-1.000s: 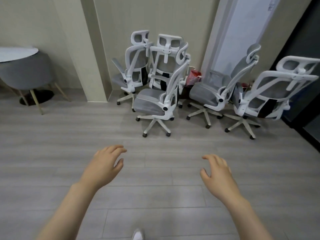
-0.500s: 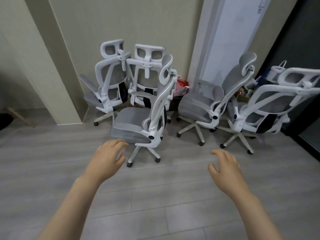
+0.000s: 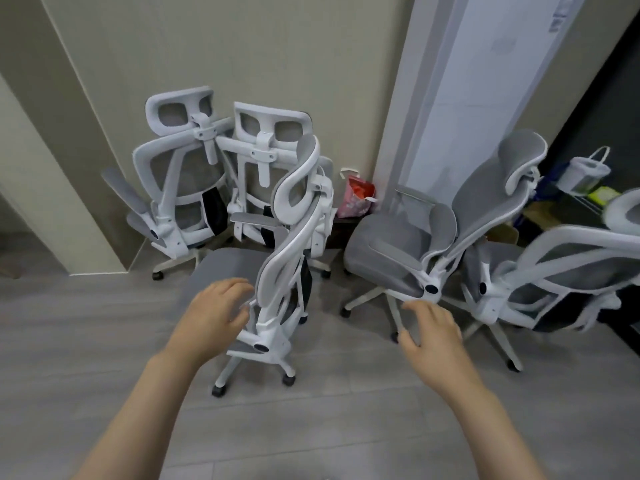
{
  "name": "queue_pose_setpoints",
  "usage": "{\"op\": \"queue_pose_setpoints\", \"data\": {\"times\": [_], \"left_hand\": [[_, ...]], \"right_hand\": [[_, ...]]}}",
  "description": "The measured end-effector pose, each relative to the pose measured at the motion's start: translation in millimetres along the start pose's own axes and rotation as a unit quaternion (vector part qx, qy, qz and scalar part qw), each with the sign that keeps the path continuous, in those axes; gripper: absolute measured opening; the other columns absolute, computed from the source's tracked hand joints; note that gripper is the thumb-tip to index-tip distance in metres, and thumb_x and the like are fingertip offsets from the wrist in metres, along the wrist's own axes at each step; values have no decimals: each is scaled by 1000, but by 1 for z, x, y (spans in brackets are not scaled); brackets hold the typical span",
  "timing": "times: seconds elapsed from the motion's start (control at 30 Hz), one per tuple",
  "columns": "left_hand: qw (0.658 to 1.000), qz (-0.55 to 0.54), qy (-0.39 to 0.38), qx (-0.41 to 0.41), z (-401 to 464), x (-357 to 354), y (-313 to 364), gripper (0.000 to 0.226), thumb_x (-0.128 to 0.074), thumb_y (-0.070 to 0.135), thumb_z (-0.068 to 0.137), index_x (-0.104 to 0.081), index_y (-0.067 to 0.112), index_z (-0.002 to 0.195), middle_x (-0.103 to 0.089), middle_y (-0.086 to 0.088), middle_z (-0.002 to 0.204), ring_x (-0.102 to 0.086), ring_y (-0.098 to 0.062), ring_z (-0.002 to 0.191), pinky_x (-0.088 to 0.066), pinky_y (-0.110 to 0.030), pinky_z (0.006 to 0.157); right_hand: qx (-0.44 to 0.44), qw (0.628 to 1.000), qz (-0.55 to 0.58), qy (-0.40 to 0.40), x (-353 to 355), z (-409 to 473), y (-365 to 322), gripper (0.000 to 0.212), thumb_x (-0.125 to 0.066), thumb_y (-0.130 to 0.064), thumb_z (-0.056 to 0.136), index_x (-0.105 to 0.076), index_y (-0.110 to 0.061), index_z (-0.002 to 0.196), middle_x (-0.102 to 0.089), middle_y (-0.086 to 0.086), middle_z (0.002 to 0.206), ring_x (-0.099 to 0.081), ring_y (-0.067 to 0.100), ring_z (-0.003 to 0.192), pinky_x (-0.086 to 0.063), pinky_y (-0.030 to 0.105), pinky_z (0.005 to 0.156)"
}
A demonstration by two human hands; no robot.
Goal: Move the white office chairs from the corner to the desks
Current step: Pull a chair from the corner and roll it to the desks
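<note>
Both hands, left and right, open and gripping nothing, beside nearest white chair in corner.

A: Lighting, item one?
B: Soft, even indoor light, moderately bright; source outside the view. Faint shadows under the chair bases on the grey floor; no hard edges.
A: Glare?
B: Mild sheen on the pale panel; the right edge falls dark.
A: Sharpness?
B: Soft overall. The left hand and right hand show motion smear; the rightmost chair is blurred.
A: Distortion?
B: Wide-angle bending; wall lines lean outward near the frame edges.
</note>
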State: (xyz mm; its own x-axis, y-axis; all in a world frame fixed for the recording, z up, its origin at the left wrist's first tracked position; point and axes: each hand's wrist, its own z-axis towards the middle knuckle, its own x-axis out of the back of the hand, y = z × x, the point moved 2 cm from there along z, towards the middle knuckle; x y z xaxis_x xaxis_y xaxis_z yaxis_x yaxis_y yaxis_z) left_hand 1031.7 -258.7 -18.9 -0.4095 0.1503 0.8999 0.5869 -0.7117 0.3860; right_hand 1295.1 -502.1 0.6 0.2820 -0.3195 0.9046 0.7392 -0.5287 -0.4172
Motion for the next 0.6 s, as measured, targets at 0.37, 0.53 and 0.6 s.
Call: {"op": "queue_pose_setpoints", "data": {"times": [0.37, 0.53, 0.6], "left_hand": [[997, -26, 65, 25, 187, -11, 15, 36, -58, 23, 90, -58, 22, 126, -52, 7, 136, -47, -15, 126, -38, -35, 106], [990, -76, 119, 6, 262, -9, 9, 29, -56, 24, 91, -56, 27, 120, -46, 17, 126, -47, -1, 114, -37, -21, 96], [986, -123, 116, 1, 289, -9, 4, 18, -53, 28, 92, -53, 35, 109, -44, 23, 125, -45, 6, 116, -40, -21, 93]], "right_hand": [[108, 994, 18, -30, 0, 219, 4, 39, -55, -29, 95, -49, -21, 132, -46, -4, 139, -37, 18, 133, -29, 34, 112], [154, 987, 20, -27, -11, 311, -15, 40, -50, -32, 96, -45, -24, 135, -42, -8, 141, -30, 12, 133, -23, 29, 112], [161, 986, 21, -26, -13, 346, -27, 40, -49, -32, 96, -44, -25, 136, -41, -8, 141, -30, 12, 134, -22, 30, 113]]}}
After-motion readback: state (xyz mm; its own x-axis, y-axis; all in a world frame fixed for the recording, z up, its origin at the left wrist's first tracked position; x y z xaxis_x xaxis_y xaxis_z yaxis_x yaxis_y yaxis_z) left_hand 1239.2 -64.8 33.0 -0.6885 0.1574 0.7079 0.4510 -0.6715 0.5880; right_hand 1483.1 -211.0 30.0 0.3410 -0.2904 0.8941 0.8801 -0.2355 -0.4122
